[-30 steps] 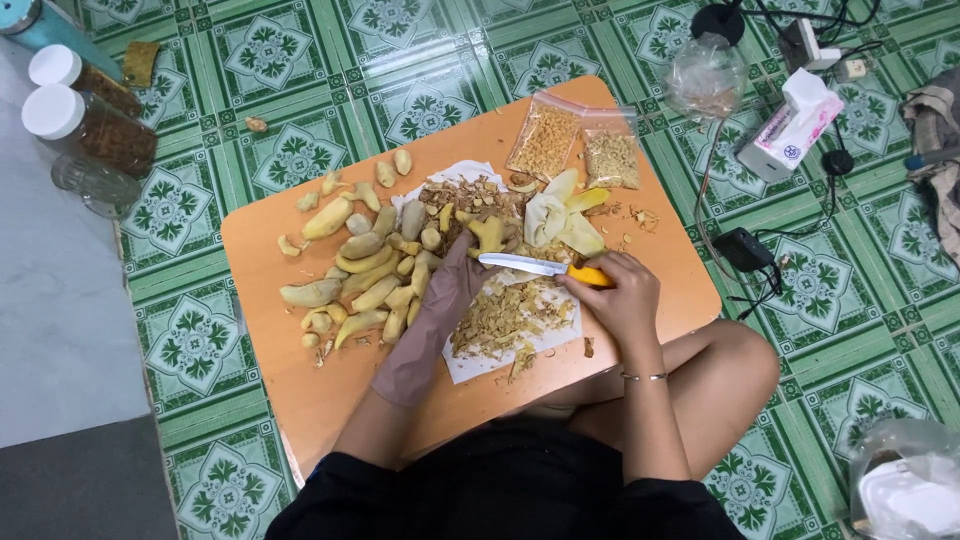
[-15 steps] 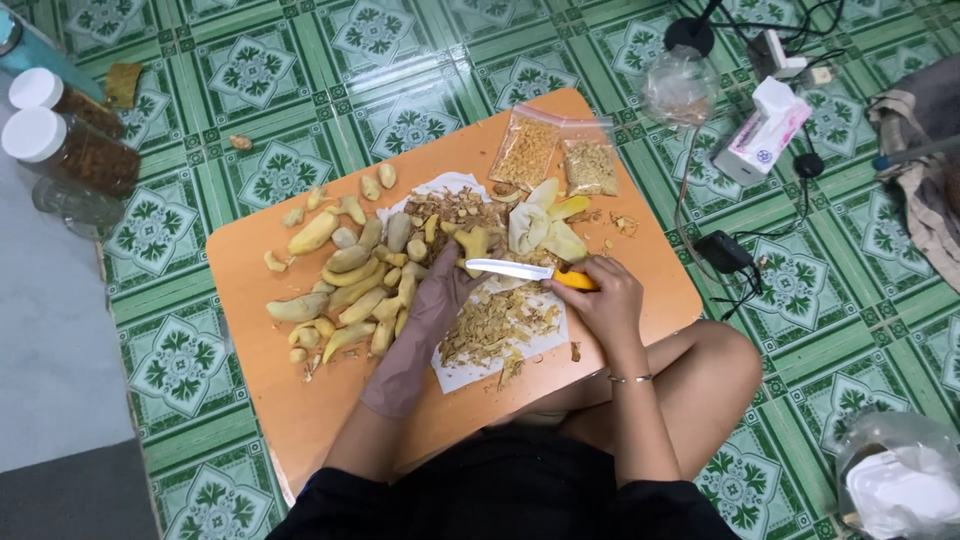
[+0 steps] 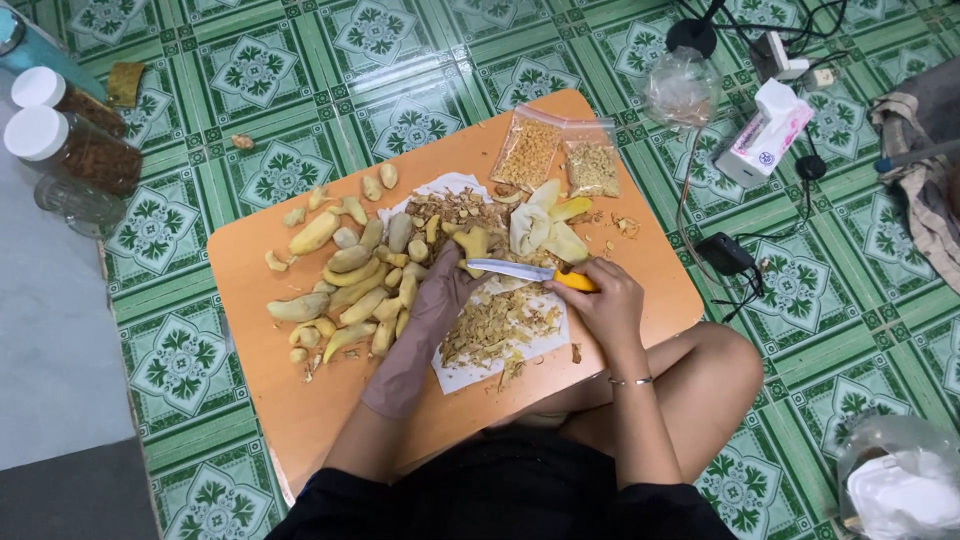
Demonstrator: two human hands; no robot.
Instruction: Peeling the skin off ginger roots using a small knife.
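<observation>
My left hand (image 3: 447, 292), in a brownish glove, holds a knobbly yellow root piece (image 3: 474, 243) over a white paper sheet (image 3: 475, 370). My right hand (image 3: 603, 300) grips a knife with a yellow handle (image 3: 521, 270); its blade lies across against the root piece. A heap of brown peelings (image 3: 495, 325) lies on the paper below the blade. Several peeled yellow root pieces (image 3: 350, 280) lie left of my gloved hand on the orange board (image 3: 270, 400).
Two small clear bags of chopped bits (image 3: 560, 158) lie at the board's far edge, with pale slices (image 3: 545, 228) beside them. White-lidded jars (image 3: 70, 145) stand at far left. A clear bag (image 3: 682, 88), a white box (image 3: 765, 132), cables and an adapter (image 3: 727, 253) lie on the green tiles to the right.
The view has shifted slightly. My hands stay at the same place over the paper, knife against the root piece; more peelings seem gathered below.
</observation>
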